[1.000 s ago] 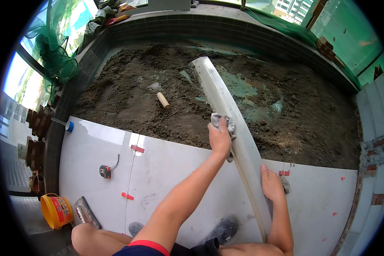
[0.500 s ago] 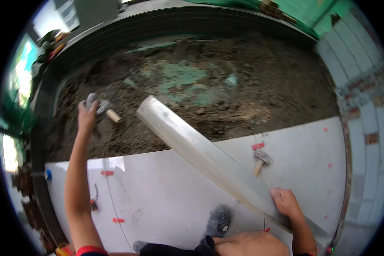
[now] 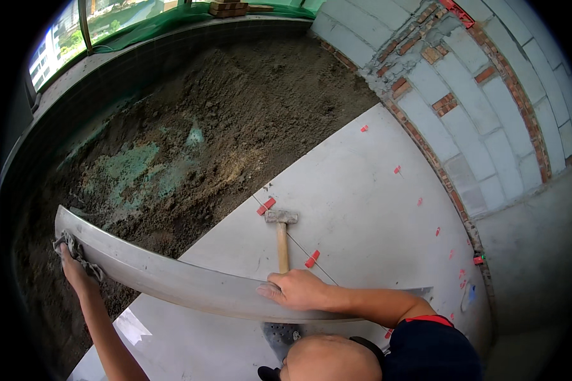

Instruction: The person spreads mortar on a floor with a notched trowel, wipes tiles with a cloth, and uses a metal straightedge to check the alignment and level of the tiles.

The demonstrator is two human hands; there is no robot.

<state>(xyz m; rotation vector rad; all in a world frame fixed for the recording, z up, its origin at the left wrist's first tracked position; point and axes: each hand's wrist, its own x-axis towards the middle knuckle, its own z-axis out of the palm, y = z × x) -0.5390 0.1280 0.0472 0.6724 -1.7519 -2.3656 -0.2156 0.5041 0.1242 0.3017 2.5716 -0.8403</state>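
A long silvery metal straightedge [image 3: 171, 273] slants across the lower part of the view, held above the pale slabs and the dark mortar bed. My right hand [image 3: 295, 290] is closed over its upper edge, near the middle of its visible length. At the far left end, my left hand [image 3: 76, 273] presses a crumpled grey rag [image 3: 90, 265] against the bar. A hammer with a grey head [image 3: 281, 217] and a wooden handle lies on the slab just beyond my right hand. Part of the handle end is hidden by that hand.
Loose dark mortar [image 3: 254, 89] with greenish patches spreads beyond the slab edge. Red levelling clips [image 3: 312, 258] dot the joints of the pale slabs [image 3: 362, 190]. A grey block wall [image 3: 438, 127] with brick strips rises at right. Windows [image 3: 127, 19] and green netting line the far left.
The view has turned to the right. My left hand has come from over the mortar onto the straightedge's far end with the rag. The bar lies more crosswise, still in my right hand.
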